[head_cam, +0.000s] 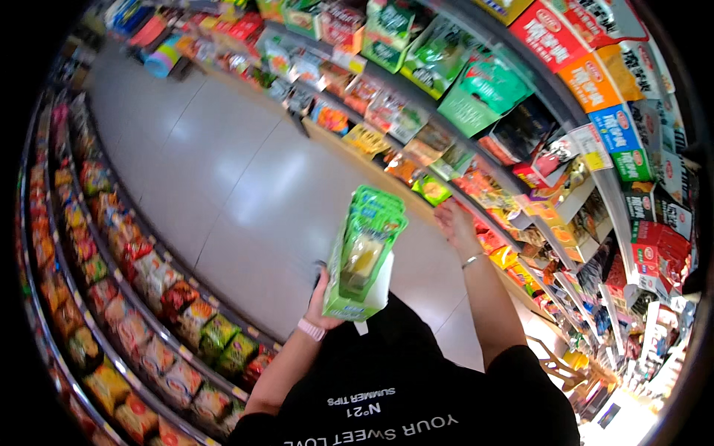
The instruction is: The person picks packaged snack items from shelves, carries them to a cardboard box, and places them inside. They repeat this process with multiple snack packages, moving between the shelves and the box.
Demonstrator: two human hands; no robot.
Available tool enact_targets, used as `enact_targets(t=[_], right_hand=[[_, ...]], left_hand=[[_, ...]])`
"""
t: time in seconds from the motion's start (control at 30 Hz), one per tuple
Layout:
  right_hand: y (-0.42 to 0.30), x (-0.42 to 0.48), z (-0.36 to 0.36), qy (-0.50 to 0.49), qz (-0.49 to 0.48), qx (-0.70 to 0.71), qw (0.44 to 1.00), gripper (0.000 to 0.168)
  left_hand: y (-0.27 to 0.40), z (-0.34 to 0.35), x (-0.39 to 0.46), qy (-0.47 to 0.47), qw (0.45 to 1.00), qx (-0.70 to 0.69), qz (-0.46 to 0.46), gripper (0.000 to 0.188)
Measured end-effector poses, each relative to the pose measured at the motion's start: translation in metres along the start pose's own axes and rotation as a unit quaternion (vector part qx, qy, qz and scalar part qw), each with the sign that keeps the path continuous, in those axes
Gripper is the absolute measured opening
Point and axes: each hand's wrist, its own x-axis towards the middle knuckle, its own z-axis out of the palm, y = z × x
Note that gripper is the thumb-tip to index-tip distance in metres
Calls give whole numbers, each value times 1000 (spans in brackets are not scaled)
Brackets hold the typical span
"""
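My left hand (322, 301), with a pink band on the wrist, holds a green and white open-topped carton (357, 267) by its lower left side. Several green snack packets (365, 245) stand in the carton, one with a clear window. My right hand (454, 223), a silver bracelet on its wrist, reaches to the lowest shelf on the right. Its fingertips are beside a bright green and yellow packet (431, 190); whether they touch or grip it, I cannot tell.
Shelves of boxed and bagged snacks curve along the right, with a price tag (590, 146) on an edge. Racks of bagged snacks (167, 290) line the left. Tiled floor (223, 167) runs between them. Colourful round containers (162, 57) stand at the far end.
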Motion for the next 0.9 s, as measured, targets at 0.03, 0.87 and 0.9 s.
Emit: enact_targets(t=[0.03,0.87,0.9], right_hand=[[1,18,2,48,41,40,997,46],[7,-26,47,322,-29,-17,946,20],[12,-41,41,315,-21,-31,948,20]], left_hand=[[9,0,0,10,1000,16,7,82],[236,18,8,16,984,101,-147,72],[233,24,12,18,982,116,-147,73]])
